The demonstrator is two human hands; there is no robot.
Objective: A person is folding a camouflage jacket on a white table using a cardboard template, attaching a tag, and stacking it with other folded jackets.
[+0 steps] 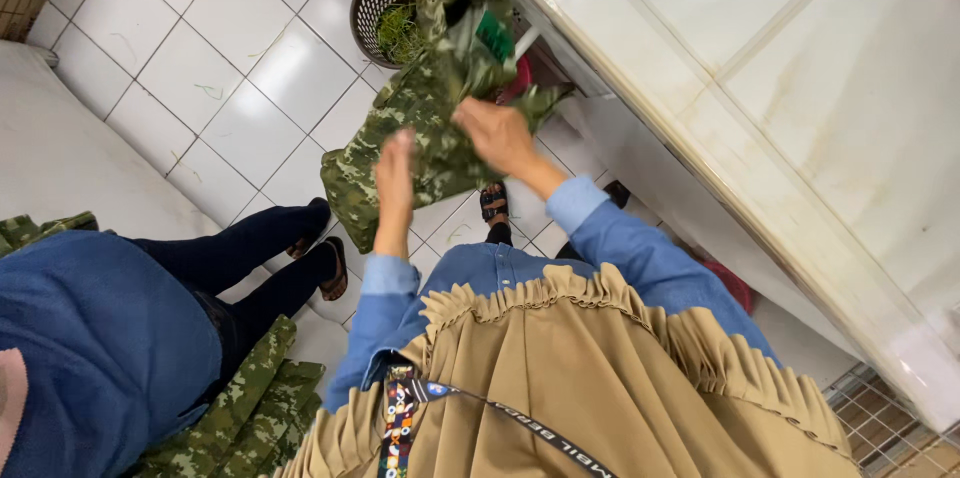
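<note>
From the head camera, looking straight down, both hands work a green camouflage-patterned fabric garment (pixel 425 128) held out over the white tiled floor (pixel 210 78). The right hand (pixel 497 135) has its fingers closed on the cloth near the garment's upper part, pinching a fold. The left hand (pixel 394 175) lies flat against the cloth just below and to the left of that grip, fingers pressed together and extended; whether it pinches the fabric or only smooths it cannot be told.

Above the right hand's grip the garment bunches around something green and white, too crumpled to identify. Just beyond that bunch stands a round dark perforated plastic basket (pixel 378 0) with green scraps inside. To the right of both hands runs a white glossy worktable (pixel 760 88), its edge close to the right wrist. Down and left of the left hand, another person in dark blue clothing (pixel 100 338) sits with more camouflage cloth (pixel 255 408) at their lap.

Judging by the grips, the garment is being straightened or turned over; going on calls for a firm hold from both hands so that the hanging lower part does not drag on the floor.
</note>
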